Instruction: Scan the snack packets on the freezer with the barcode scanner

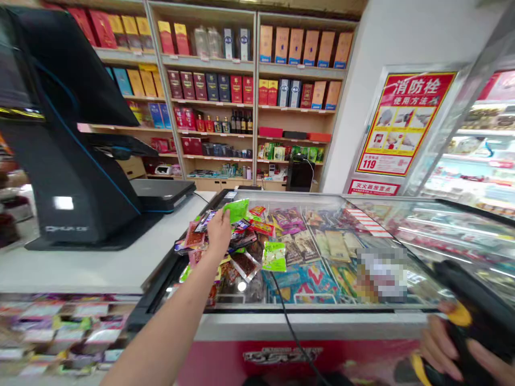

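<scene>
My left hand (219, 231) reaches over the glass-topped freezer, its fingers closed on a bright green snack packet (236, 209). Below and around it lies a loose heap of snack packets (244, 264), red, dark and clear, on the freezer's glass lid. Another green packet (274, 256) rests flat at the heap's right side. At the lower right, my right hand (442, 343) is wrapped round a black and yellow barcode scanner (477, 308), somewhat blurred. A black cable (286, 316) runs from the glass down the freezer's front.
The chest freezer (322, 319) holds packaged goods under its glass. On the left, a black checkout terminal (80, 161) stands on a white counter (100, 268). Shelves of boxed bottles (209, 86) line the back wall. A lit display fridge (478, 145) is at the right.
</scene>
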A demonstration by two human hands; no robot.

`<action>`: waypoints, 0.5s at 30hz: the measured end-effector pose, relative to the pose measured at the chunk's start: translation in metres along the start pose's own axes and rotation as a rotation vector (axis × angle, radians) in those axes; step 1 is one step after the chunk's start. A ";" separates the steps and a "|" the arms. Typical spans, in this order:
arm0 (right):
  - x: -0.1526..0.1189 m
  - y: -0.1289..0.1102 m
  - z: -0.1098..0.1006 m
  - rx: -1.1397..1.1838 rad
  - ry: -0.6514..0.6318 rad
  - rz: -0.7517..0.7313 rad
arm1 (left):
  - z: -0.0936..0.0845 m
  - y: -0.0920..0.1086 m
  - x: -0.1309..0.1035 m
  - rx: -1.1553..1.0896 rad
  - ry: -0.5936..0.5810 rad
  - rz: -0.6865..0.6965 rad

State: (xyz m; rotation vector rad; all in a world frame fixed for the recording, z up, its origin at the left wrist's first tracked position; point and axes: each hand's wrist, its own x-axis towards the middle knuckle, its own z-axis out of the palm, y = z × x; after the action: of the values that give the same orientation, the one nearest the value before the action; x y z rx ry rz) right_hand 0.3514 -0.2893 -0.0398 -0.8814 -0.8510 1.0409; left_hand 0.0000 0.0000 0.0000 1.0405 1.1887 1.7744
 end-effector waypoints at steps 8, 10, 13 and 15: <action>0.018 0.041 0.051 -0.195 0.133 0.117 | -0.006 -0.022 -0.087 -0.141 -0.409 -0.550; 0.012 0.055 0.057 -0.193 0.081 0.138 | -0.012 -0.035 -0.106 -0.079 -0.448 -0.524; 0.001 0.074 0.059 -0.202 -0.031 0.174 | -0.015 -0.052 -0.127 -0.035 -0.466 -0.549; -0.004 0.083 0.057 -0.241 -0.117 0.199 | -0.011 -0.062 -0.138 -0.091 -0.421 -0.628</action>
State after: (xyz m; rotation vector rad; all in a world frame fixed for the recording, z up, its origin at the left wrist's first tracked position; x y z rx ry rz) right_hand 0.2706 -0.2610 -0.0928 -1.1352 -1.0172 1.1878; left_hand 0.0526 -0.1089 -0.0912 0.8121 1.0084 1.0483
